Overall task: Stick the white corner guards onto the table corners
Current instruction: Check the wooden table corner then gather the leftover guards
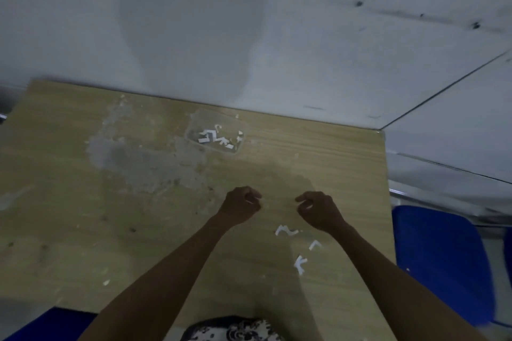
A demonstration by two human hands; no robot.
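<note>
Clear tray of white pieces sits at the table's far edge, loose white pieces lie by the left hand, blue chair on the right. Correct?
Not quite: the head view shows the loose pieces by the right hand, not the left. Tray and chair are as stated.

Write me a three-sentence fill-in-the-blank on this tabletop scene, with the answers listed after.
1. The clear container holding white pieces sits near the table's ____ edge.
2. The chair beside the table is coloured ____.
3. The loose white pieces lie nearest the ____ hand.

Answers: far; blue; right
</note>
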